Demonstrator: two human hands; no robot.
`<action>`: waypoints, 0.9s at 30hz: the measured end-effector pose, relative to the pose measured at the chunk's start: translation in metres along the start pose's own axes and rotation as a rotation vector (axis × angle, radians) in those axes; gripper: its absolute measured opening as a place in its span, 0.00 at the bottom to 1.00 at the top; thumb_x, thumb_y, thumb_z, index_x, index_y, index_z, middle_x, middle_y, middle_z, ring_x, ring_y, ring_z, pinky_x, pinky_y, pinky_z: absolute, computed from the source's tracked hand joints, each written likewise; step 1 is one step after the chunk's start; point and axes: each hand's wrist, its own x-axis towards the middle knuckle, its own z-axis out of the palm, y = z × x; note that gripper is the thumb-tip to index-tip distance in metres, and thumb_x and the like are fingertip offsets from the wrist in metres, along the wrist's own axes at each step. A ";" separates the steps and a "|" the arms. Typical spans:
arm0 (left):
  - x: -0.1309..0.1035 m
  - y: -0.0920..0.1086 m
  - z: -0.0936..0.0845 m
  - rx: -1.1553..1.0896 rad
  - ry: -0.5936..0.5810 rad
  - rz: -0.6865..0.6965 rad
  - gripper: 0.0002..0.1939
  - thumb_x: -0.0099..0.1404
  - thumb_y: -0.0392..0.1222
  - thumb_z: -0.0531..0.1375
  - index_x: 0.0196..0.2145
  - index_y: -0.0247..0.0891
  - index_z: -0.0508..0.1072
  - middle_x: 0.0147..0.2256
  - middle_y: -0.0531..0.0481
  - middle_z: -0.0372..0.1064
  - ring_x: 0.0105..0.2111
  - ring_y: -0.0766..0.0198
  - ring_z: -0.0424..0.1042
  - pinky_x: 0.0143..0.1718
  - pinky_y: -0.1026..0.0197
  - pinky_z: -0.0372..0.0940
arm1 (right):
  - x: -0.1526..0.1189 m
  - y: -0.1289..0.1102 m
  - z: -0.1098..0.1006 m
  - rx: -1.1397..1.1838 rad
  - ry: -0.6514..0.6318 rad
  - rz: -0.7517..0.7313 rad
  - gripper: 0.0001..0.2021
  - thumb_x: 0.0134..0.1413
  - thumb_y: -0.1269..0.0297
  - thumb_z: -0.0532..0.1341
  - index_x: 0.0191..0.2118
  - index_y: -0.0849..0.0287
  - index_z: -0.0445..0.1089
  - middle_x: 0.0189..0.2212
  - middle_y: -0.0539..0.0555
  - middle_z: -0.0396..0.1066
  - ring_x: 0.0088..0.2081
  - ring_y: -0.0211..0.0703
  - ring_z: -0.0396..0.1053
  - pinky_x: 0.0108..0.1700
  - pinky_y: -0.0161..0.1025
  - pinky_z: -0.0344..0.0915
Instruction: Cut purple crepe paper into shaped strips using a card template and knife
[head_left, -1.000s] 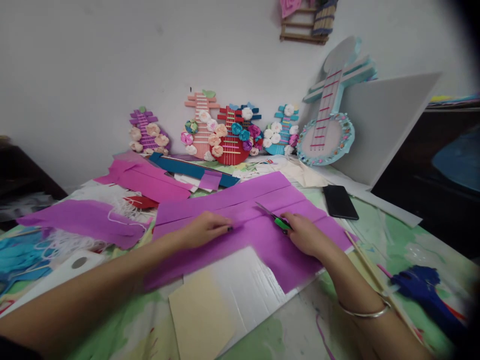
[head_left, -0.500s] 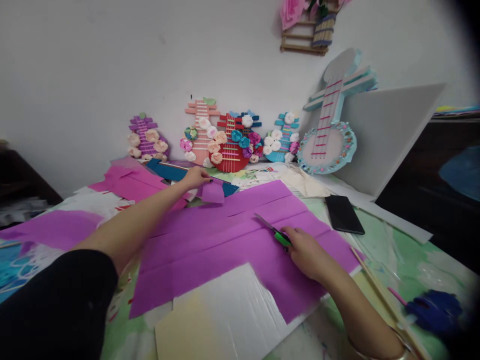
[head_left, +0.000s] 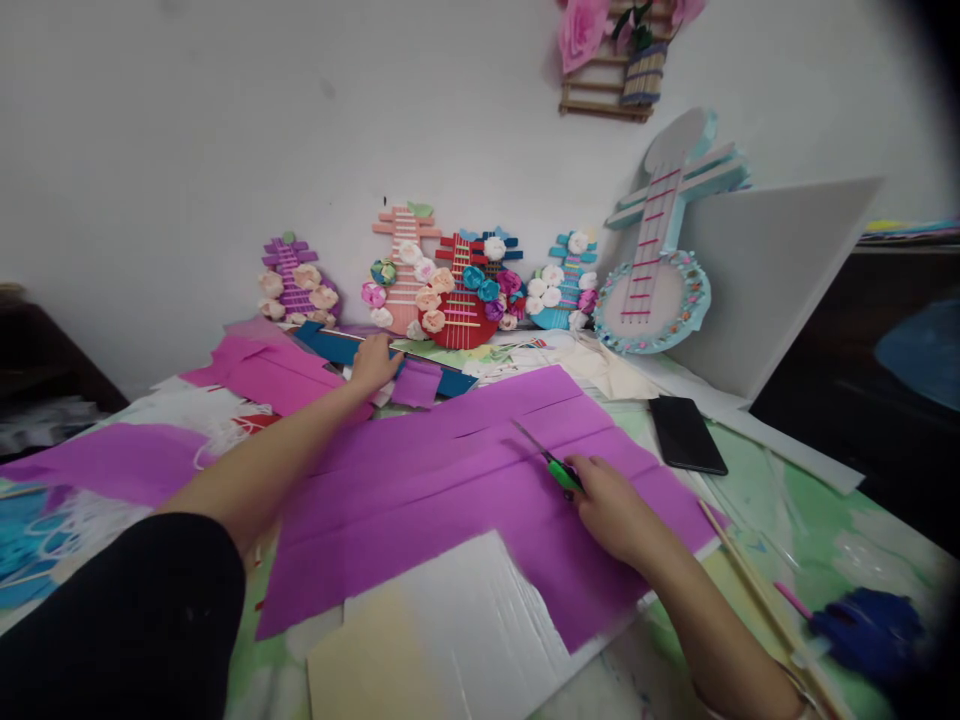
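A large purple sheet [head_left: 420, 500] with creases and a slit lies across the table. My right hand [head_left: 611, 505] is wrapped round green-handled scissors [head_left: 559, 472], whose blades point up and left over the sheet. Beyond the sheet's far edge, my left hand [head_left: 376, 362] reaches to a blue strip [head_left: 334, 343], beside a small purple piece [head_left: 417, 383]. Its fingers are partly hidden, and whether they grip anything is unclear. A white and cream board [head_left: 442, 630] rests on the sheet's near edge.
Flower-trimmed paper instruments [head_left: 461, 300] lean on the wall, with a larger pale blue one [head_left: 652, 290] at right. A black phone [head_left: 686, 433], wooden sticks [head_left: 765, 600] and a dark blue object [head_left: 866, 630] lie at right. Pink sheets [head_left: 262, 370] are at left.
My left hand has moved left, off the small purple piece, which now lies by the blue strip. My right hand stays in place with the scissors.
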 end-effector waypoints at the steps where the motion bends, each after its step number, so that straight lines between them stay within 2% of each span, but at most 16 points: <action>1: -0.007 -0.002 -0.002 0.030 0.010 -0.023 0.17 0.68 0.50 0.54 0.45 0.33 0.69 0.47 0.40 0.67 0.47 0.52 0.67 0.47 0.49 0.61 | 0.001 0.001 0.000 0.023 0.029 0.000 0.14 0.54 0.79 0.51 0.44 0.65 0.68 0.42 0.65 0.70 0.45 0.51 0.67 0.44 0.40 0.58; 3: -0.026 -0.008 -0.008 0.078 -0.032 -0.050 0.18 0.66 0.53 0.54 0.35 0.34 0.70 0.37 0.40 0.70 0.42 0.50 0.69 0.41 0.54 0.61 | 0.004 0.003 -0.001 0.087 0.095 -0.012 0.12 0.56 0.76 0.52 0.43 0.64 0.68 0.42 0.64 0.70 0.44 0.51 0.67 0.43 0.40 0.59; 6: -0.059 -0.017 -0.018 0.091 -0.236 -0.005 0.22 0.57 0.61 0.58 0.20 0.39 0.65 0.21 0.47 0.64 0.28 0.53 0.69 0.29 0.59 0.56 | 0.006 0.005 -0.002 0.221 0.170 -0.028 0.10 0.57 0.70 0.54 0.41 0.63 0.69 0.41 0.61 0.71 0.43 0.50 0.68 0.44 0.41 0.60; 10: -0.090 -0.024 -0.036 0.033 -0.474 0.107 0.22 0.45 0.61 0.64 0.19 0.40 0.63 0.19 0.53 0.62 0.23 0.61 0.63 0.25 0.62 0.52 | 0.005 0.002 -0.006 0.551 0.149 0.041 0.12 0.51 0.66 0.58 0.42 0.61 0.70 0.41 0.56 0.74 0.42 0.50 0.70 0.42 0.41 0.63; 13: -0.097 -0.028 -0.048 -0.012 -0.566 0.147 0.20 0.45 0.59 0.62 0.20 0.40 0.65 0.21 0.53 0.64 0.25 0.62 0.63 0.26 0.63 0.54 | 0.002 0.002 -0.009 0.893 0.096 0.117 0.13 0.46 0.67 0.62 0.41 0.60 0.70 0.38 0.53 0.74 0.37 0.45 0.71 0.37 0.37 0.64; 16: -0.093 -0.035 -0.058 -0.043 -0.599 0.168 0.19 0.46 0.59 0.61 0.23 0.39 0.67 0.23 0.53 0.66 0.27 0.61 0.64 0.28 0.64 0.56 | 0.001 0.003 -0.013 1.209 0.080 0.154 0.10 0.43 0.72 0.63 0.35 0.59 0.66 0.28 0.49 0.69 0.27 0.39 0.70 0.32 0.36 0.65; 19: -0.087 -0.045 -0.065 -0.043 -0.609 0.179 0.18 0.46 0.57 0.62 0.21 0.39 0.66 0.21 0.54 0.63 0.25 0.63 0.62 0.27 0.64 0.55 | -0.001 0.003 -0.017 1.389 0.059 0.165 0.11 0.45 0.75 0.61 0.34 0.57 0.61 0.24 0.48 0.68 0.25 0.40 0.71 0.30 0.37 0.68; 24: -0.082 -0.058 -0.070 -0.001 -0.602 0.202 0.17 0.45 0.55 0.63 0.18 0.40 0.65 0.19 0.55 0.62 0.23 0.64 0.61 0.27 0.64 0.54 | -0.001 0.002 -0.020 1.379 0.049 0.119 0.05 0.54 0.70 0.58 0.34 0.57 0.60 0.21 0.50 0.69 0.18 0.36 0.65 0.19 0.32 0.60; 27: -0.081 -0.058 -0.070 0.046 -0.543 0.201 0.17 0.46 0.54 0.62 0.17 0.40 0.63 0.18 0.54 0.61 0.22 0.64 0.60 0.27 0.63 0.54 | 0.001 0.003 -0.019 1.392 0.065 0.122 0.05 0.59 0.64 0.56 0.33 0.57 0.60 0.19 0.49 0.66 0.16 0.34 0.62 0.17 0.30 0.57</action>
